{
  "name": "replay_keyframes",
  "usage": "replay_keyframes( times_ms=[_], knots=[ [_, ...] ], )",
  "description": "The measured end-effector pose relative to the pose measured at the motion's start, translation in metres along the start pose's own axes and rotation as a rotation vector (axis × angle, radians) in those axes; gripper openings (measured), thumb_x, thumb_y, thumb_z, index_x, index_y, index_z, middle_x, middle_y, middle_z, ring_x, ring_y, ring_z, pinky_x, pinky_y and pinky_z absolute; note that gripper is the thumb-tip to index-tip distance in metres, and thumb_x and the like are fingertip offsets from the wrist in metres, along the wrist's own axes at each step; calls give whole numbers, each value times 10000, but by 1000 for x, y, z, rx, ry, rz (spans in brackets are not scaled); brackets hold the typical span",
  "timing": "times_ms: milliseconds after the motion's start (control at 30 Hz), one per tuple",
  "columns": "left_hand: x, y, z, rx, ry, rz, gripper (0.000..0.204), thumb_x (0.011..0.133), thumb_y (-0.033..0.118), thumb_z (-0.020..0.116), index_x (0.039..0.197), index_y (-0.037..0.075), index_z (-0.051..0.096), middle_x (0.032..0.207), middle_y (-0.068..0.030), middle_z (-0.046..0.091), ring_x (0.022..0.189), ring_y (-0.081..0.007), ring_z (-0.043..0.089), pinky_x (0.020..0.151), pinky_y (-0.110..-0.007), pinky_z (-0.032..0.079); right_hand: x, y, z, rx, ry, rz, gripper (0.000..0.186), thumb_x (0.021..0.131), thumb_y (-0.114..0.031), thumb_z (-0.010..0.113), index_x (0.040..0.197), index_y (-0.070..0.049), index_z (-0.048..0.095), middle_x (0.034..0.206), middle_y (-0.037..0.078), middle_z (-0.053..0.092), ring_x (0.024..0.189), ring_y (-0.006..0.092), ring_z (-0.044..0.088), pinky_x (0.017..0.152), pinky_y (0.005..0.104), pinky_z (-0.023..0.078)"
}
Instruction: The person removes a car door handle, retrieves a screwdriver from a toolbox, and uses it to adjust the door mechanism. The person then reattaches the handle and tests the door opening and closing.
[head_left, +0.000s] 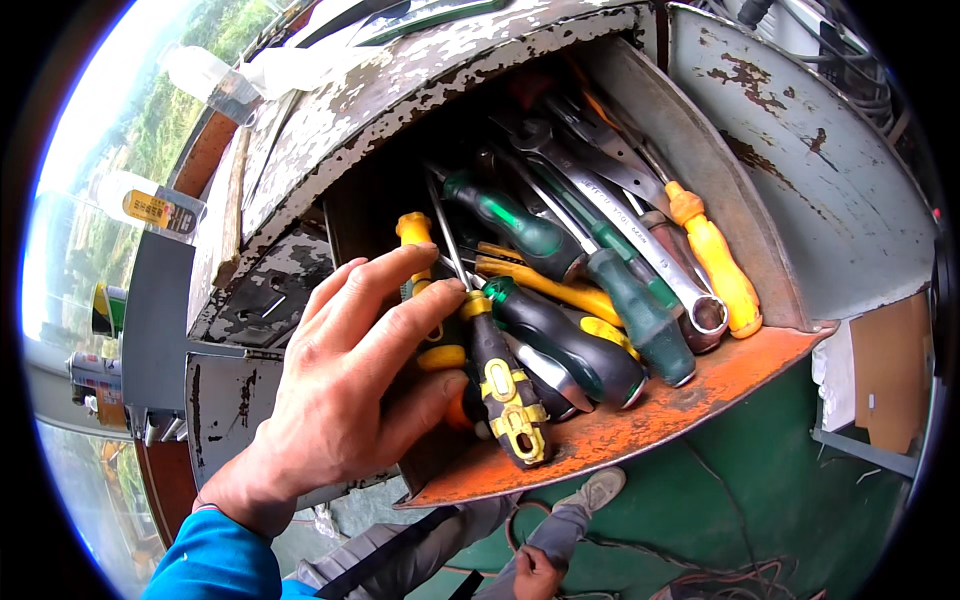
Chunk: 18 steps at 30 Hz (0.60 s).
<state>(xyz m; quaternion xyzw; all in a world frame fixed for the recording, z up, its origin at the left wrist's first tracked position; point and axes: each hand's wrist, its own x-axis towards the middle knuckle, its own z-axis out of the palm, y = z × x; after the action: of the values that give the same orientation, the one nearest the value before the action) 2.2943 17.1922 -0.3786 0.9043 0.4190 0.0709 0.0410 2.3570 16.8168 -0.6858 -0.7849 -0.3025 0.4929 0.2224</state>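
Note:
My left hand reaches over an open drawer of tools, palm down, fingers apart. Its index fingertip is at the collar of a black-and-yellow screwdriver, whose handle end points toward the drawer's front. The middle finger lies over a yellow-handled tool; my thumb is close to both handles. Just right are a black-and-green screwdriver, a dark green screwdriver and a combination wrench. Low in view, by the grey trouser leg, my right hand is closed; whatever it may hold is hidden.
The drawer's worn orange front curves below the tools. A yellow-handled screwdriver leans along its right wall. The chipped metal cabinet surrounds the drawer, with a door swung out at right. Cables lie on the green floor.

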Motion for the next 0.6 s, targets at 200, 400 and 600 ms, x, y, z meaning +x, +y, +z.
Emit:
replay_keyframes(
  times_ms=[200,400,600],
  knots=[
    [2,4,-1,-52,14,-18,542,762,119,734,1278,27,595,1366,-242,499,1202,-419,560,975,-458,485,1,-16,-9,11,69,68,272,922,-327,629,1100,-146,726,994,166,723,919,384,676,848,451,521],
    [12,12,-4,-213,31,-69,620,771,-18,698,1364,44,527,1431,-238,437,1272,-414,524,1018,-439,474,4,36,9,619,230,236,247,940,-154,636,1155,-38,673,954,87,701,787,230,657,709,345,536],
    [16,8,-7,-262,-20,-61,638,793,13,706,1392,59,492,1464,-237,401,1266,-430,521,999,-441,486,7,-66,-97,1271,279,433,245,931,-40,613,1171,6,624,979,71,636,802,176,611,594,266,506]
  ],
)
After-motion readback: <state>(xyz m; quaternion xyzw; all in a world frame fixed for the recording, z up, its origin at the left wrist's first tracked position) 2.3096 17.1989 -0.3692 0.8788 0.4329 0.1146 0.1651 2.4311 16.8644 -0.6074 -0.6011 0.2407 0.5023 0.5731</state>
